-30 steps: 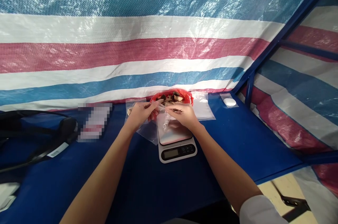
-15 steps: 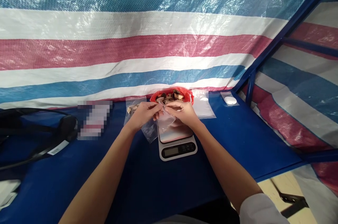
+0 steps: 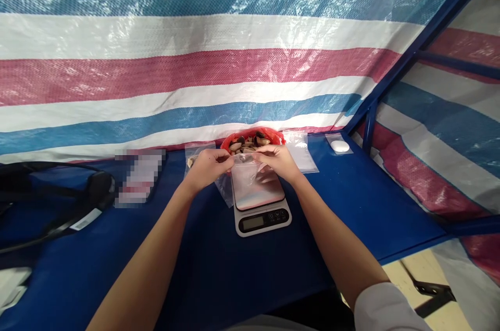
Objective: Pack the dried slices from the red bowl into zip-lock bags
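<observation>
A clear plastic zip bag (image 3: 245,170) hangs between my hands, its mouth edge stretched sideways over the scale. My left hand (image 3: 209,167) pinches one top corner of it. The other top corner is pinched by my right hand (image 3: 278,161). Beneath the bag lies a white digital kitchen scale (image 3: 262,221) with a shiny plate and a dark display. Just behind my hands, a red plastic bag (image 3: 276,136) stands open, full of brown and cream dried slices (image 3: 244,144) that look like mushrooms. Partly hidden by my left hand is another clear bag (image 3: 191,153) with pale pieces in it.
A stack of flat clear bags (image 3: 302,156) lies right of the red bag. Farther right, a white rounded case (image 3: 339,145) rests on a small clear bag. Black straps (image 3: 91,185) and a blurred-out packet (image 3: 140,177) are at left. Striped sheeting (image 3: 195,71) hangs behind the blue table (image 3: 211,268).
My hands have moved apart, and the clear bag, bunched between my fingers before, is now spread out flat between them. More of the dried slices show behind.
</observation>
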### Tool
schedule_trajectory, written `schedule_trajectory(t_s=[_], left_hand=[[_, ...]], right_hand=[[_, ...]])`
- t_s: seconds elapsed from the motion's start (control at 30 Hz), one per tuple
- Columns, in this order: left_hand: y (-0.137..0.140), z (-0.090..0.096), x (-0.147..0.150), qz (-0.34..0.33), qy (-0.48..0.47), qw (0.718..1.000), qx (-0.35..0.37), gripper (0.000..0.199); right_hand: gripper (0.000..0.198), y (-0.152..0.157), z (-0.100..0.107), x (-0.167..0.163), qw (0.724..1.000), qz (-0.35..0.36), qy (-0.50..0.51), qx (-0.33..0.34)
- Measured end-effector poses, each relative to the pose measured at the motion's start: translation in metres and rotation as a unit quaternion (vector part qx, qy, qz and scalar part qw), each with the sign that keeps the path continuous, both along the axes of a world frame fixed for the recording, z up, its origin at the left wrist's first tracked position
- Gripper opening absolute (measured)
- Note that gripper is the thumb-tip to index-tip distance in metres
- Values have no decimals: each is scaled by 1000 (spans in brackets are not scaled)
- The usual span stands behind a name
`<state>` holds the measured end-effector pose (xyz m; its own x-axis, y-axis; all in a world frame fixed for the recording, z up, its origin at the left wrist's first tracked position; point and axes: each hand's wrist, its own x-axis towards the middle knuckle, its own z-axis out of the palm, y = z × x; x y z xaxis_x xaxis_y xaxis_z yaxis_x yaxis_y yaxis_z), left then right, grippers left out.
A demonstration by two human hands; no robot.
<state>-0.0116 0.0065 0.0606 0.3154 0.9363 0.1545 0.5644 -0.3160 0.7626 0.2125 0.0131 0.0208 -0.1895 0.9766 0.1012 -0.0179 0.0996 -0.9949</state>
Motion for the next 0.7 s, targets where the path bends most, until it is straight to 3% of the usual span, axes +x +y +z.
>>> schedule_trajectory(t_s=[0.13,0.27,0.4,0.7], left_hand=[[0,-4,1,21,51,995,78,37],[-2,-10,11,27,36,985,167,34],[-5,-23,21,20,37,980,192,57],[-12,-56,32,13,83,969,232,106]], right_hand=[[40,0,1,1,1000,7,1,6],[33,0,-2,0,999,1,-16,45],[26,4,-9,0,997,-28,-24,72],[31,5,-10,2,997,-35,-21,66]])
